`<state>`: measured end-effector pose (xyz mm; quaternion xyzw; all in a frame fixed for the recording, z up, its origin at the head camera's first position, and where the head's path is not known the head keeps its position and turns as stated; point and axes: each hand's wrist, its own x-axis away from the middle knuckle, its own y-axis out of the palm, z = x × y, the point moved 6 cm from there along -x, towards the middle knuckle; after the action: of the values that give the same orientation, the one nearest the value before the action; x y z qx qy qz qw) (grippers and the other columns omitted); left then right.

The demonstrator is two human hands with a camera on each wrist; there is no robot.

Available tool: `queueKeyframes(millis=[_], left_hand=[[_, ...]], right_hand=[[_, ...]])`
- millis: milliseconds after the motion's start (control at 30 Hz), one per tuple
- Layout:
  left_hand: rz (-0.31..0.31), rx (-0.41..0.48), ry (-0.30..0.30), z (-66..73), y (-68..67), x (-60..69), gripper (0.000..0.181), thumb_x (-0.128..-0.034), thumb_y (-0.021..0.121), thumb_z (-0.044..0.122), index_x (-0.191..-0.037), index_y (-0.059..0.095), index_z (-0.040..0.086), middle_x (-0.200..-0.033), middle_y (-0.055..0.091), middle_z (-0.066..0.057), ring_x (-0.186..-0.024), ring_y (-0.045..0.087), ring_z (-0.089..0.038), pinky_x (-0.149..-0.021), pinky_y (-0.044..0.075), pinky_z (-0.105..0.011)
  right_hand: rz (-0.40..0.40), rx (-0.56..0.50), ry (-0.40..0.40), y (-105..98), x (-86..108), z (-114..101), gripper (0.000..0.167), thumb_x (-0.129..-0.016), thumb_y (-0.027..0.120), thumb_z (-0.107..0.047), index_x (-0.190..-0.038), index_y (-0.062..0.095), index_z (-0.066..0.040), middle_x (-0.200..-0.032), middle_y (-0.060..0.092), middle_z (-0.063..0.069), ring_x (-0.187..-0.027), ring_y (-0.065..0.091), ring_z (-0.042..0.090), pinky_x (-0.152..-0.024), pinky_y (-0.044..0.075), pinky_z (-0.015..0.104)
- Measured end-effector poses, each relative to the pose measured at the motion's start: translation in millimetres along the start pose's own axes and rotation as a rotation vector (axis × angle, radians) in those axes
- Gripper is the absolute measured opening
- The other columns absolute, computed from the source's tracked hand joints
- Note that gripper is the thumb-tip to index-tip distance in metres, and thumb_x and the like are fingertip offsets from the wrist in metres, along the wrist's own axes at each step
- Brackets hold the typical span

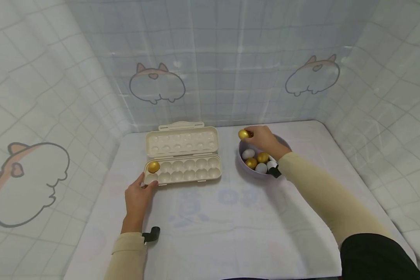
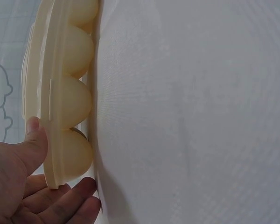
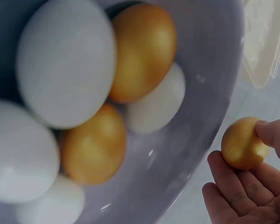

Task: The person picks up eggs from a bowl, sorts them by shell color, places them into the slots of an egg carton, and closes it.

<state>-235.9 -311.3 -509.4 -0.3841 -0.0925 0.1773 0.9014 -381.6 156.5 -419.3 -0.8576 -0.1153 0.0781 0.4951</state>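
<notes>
An open cream egg carton (image 1: pixel 182 177) lies on the table, a gold egg (image 1: pixel 154 167) in the back-row cup at its left end. My left hand (image 1: pixel 139 196) grips the carton's left end. In the left wrist view, the thumb (image 2: pixel 33 135) presses its rim while the other fingers curl at the end. Between thumb and fingers, my right hand (image 1: pixel 264 139) pinches another gold egg (image 3: pixel 245 143) at the far left rim of a purple-grey bowl (image 1: pixel 242 165). Inside the bowl are white eggs (image 1: pixel 248 154) and gold eggs (image 1: pixel 263 157), partly hidden by the right hand.
The carton's lid (image 1: pixel 182 142) leans back, toward the curtain (image 1: pixel 210 77) behind the table. Patterned curtains also stand at both sides. A white cloth (image 1: pixel 210 237) covers the table. Each wrist wears a black device, such as the left one (image 1: pixel 152 234).
</notes>
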Motion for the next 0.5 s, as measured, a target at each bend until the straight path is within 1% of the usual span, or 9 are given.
queueKeyframes(millis=[167,367,500], left_hand=[[-0.005,0.016,-0.011,-0.1,-0.4,1.6,0.079,-0.0944,0.081,0.034,-0.159,0.045,0.006,-0.148,0.058,-0.024,-0.143,0.055,-0.044,-0.122,0.041,-0.059],[0.008,0.009,0.019,1.3,-1.9,2.2,0.078,-0.0939,0.081,0.034,-0.158,0.046,0.004,-0.141,0.063,-0.025,-0.144,0.053,-0.045,-0.122,0.04,-0.059],[0.008,0.01,0.025,2.8,-3.6,3.1,0.078,-0.094,0.081,0.034,-0.158,0.046,0.004,-0.145,0.06,-0.025,-0.144,0.052,-0.046,-0.122,0.04,-0.059]], right_hand=[[-0.001,-0.008,-0.039,6.5,-5.9,-17.3,0.05,-0.102,0.068,-0.031,-0.145,0.064,-0.005,-0.137,0.072,0.016,-0.119,0.07,0.03,-0.103,0.057,0.046],[-0.026,-0.026,-0.04,13.5,-9.3,-34.9,0.051,-0.102,0.068,-0.031,-0.146,0.063,-0.006,-0.139,0.072,0.015,-0.118,0.07,0.029,-0.101,0.058,0.045],[-0.035,-0.022,-0.05,16.9,-11.8,-44.5,0.052,-0.102,0.068,-0.031,-0.148,0.061,-0.006,-0.141,0.07,0.015,-0.121,0.07,0.03,-0.101,0.059,0.044]])
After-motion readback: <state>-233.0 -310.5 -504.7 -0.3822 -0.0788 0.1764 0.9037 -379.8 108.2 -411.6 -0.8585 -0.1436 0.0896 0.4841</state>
